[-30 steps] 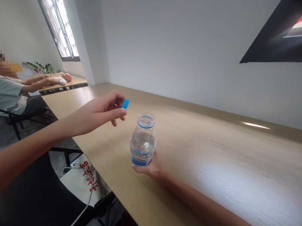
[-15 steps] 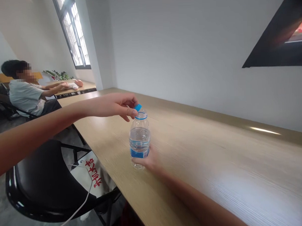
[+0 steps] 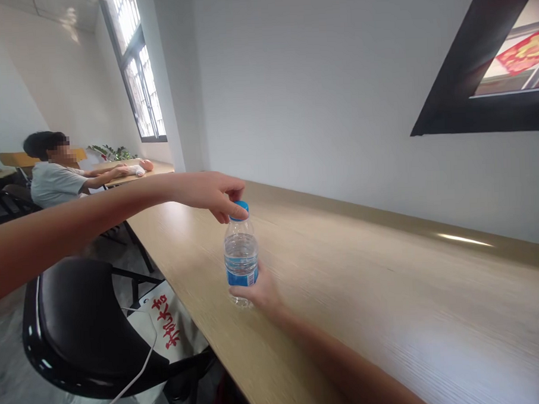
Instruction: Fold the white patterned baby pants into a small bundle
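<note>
A clear plastic water bottle [image 3: 240, 245] with a blue label stands upright on the wooden table [image 3: 344, 270], partly filled with water. Its lower part is wrapped by my right hand [image 3: 262, 290], thumb across the front at the label's bottom edge. From the left, my left hand [image 3: 209, 194] reaches over the top, thumb and fingers closed around the blue cap [image 3: 240, 207]. The cap sits on the bottle's mouth; how tightly it is on, I cannot tell.
A black chair [image 3: 91, 329] stands at the table's left edge, with a white bag bearing red writing [image 3: 167, 319] and a white cable [image 3: 138, 374]. Another person [image 3: 56, 175] sits at a further table, hands on a doll [image 3: 138, 168]. A wall [image 3: 313, 93] borders the far side.
My left hand has brought the blue cap from beside the open mouth, tilted, down onto the bottle's top. My right hand keeps its hold low on the bottle. The view has shifted slightly.
</note>
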Motion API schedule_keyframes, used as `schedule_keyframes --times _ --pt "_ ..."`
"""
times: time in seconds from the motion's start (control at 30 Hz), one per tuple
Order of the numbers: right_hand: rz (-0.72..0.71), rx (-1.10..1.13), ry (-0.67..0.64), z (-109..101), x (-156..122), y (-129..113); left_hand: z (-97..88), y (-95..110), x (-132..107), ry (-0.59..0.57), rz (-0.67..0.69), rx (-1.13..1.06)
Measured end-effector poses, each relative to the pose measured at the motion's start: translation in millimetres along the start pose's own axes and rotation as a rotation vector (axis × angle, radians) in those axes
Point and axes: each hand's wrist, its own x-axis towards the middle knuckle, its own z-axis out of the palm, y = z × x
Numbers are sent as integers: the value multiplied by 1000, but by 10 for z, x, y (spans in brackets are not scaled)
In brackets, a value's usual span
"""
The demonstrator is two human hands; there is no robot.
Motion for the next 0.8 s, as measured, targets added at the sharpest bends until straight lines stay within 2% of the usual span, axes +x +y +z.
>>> schedule_keyframes --times 0.27,0.4,0.47,0.6,0.73,0.8 --pt "-7 15 -8 6 9 0 -43 2 40 -24 48 85" --pt "-15 -8 -15 0 8 5 -92 -38 12 24 129 167" --pt "-20 -1 -15 -2 4 9 -90 -32 -6 50 126 223" --pt "-25 3 4 2 8 33 18 49 -23 84 66 350" --pt "-3 -44 22 1 27 68 202 146 -11 256 33 576" --pt "-5 -48 15 1 32 73 250 161 -6 284 49 627"
